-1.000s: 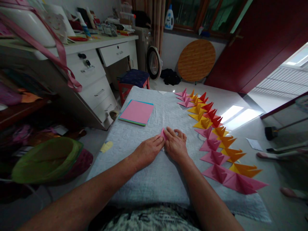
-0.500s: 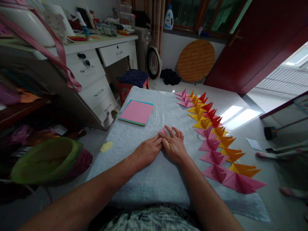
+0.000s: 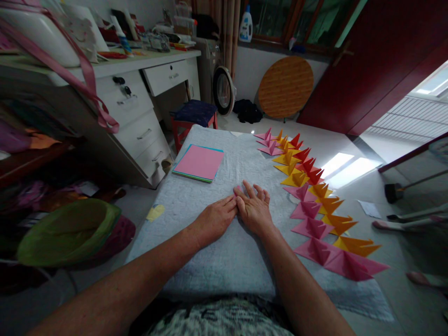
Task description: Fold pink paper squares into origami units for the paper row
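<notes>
Where my two hands meet, the pink paper [image 3: 239,187] lies under and between my fingertips, on the cloth [image 3: 210,268] straight out in front of me. My left hand [image 3: 217,217] comes to it from the left, its fingers laid close together; my right hand [image 3: 255,211] covers it from the other side. The sliver that shows pokes out among the right fingertips — so the right hand is nearer to that end. It seems to point away from me, but with so much covered I can't tell which way the long axis runs. Nor can I tell whether either hand pinches the paper or only presses on it: the left thumb is out of sight, the right thumb lies close by the left fingertips, and the outer right fingers are spread loosely.

What shows of the paper is small, narrow and plain pink; any folds are hidden. Its colour is close to the top of the stack [image 3: 198,162], which lies well apart, beyond my left hand, with blue and green edges showing. Off to my right — folded shapes [image 3: 312,228] in pink, yellow, orange and red, set in rows.
</notes>
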A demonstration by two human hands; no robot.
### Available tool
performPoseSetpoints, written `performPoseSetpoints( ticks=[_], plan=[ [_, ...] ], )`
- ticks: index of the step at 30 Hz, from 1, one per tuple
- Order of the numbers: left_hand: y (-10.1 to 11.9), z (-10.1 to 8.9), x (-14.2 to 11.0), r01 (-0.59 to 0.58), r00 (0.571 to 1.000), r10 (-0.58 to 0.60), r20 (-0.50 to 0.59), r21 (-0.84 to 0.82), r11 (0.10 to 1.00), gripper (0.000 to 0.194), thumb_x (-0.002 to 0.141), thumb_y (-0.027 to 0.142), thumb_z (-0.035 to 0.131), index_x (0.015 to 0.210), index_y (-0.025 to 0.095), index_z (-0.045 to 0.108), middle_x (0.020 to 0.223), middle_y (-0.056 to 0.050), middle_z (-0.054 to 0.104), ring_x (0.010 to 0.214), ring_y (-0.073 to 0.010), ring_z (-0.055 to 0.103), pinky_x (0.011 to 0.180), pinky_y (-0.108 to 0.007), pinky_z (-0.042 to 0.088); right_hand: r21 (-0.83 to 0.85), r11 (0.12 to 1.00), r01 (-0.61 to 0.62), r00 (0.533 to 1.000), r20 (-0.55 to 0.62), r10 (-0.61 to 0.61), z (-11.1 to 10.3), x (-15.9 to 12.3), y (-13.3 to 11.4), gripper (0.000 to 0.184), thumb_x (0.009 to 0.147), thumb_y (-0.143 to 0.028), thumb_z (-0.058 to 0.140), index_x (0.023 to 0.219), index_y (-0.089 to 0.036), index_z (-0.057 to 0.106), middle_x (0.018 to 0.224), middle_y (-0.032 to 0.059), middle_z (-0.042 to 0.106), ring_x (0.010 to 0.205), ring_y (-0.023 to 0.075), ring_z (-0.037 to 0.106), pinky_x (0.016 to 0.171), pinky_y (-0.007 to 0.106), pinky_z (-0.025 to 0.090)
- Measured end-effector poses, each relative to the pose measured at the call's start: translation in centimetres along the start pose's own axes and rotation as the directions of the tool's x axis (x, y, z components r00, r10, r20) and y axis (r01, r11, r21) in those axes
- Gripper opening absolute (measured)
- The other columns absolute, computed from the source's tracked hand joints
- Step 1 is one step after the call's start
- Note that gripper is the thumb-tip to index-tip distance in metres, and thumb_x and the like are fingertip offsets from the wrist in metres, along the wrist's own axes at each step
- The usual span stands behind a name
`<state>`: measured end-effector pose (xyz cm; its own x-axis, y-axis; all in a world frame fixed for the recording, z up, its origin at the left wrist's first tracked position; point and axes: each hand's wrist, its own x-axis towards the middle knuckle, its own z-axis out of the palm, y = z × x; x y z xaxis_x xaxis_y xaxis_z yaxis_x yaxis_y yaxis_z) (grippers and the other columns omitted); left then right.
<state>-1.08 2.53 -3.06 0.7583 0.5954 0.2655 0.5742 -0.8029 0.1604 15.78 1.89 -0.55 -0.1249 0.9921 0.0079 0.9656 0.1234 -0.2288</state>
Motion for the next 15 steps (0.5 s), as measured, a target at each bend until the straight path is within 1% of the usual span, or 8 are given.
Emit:
performPoseSetpoints(
  ticks=[6, 11, 15],
  plan=[
    [0.14, -0.12, 0.11, -0.01, 1.0, 0.011, -0.013, 0.049, 0.999, 0.037, 0.098, 0.012, 0.042, 0.132, 0.01, 0.057, 0.138, -0.014, 0.061, 0.135, -0.0224, 0.052, 0.113, -0.036, 0.046, -0.02, 1.0, -0.013, 1.0, -0.015, 0.013, 0.3, 0.16, 0.03, 0.048, 0.105, -0.045, 0.026, 0.146, -0.036, 0.05, 0.162, 0.0009, 0.036, 0.144, 0.0343, 0.031, 0.114, 0.056, 0.019],
    [0.2, -0.07, 0.1, -0.016, 0.999, 0.019, -0.039, 0.071, 0.997, 0.037, 0.097, 0.01, 0.043, 0.131, 0.011, 0.058, 0.132, -0.016, 0.065, 0.13, -0.0241, 0.057, 0.108, -0.04, 0.049, -0.031, 0.999, -0.015, 1.0, -0.02, 0.014, 0.53, 0.24, 0.04, 0.049, 0.104, -0.046, 0.027, 0.146, -0.035, 0.049, 0.162, 0.0017, 0.035, 0.144, 0.0358, 0.03, 0.113, 0.057, 0.019],
    [0.2, 0.04, 0.09, -0.017, 1.0, 0.019, -0.025, 0.077, 0.997, 0.034, 0.096, 0.01, 0.046, 0.128, 0.009, 0.06, 0.132, -0.016, 0.064, 0.128, -0.0261, 0.057, 0.107, -0.042, 0.049, -0.043, 0.999, -0.023, 0.999, -0.036, 0.022, 0.86, 0.33, 0.09, 0.049, 0.104, -0.047, 0.028, 0.147, -0.033, 0.048, 0.161, 0.0015, 0.036, 0.143, 0.0356, 0.031, 0.113, 0.057, 0.019]
  ],
)
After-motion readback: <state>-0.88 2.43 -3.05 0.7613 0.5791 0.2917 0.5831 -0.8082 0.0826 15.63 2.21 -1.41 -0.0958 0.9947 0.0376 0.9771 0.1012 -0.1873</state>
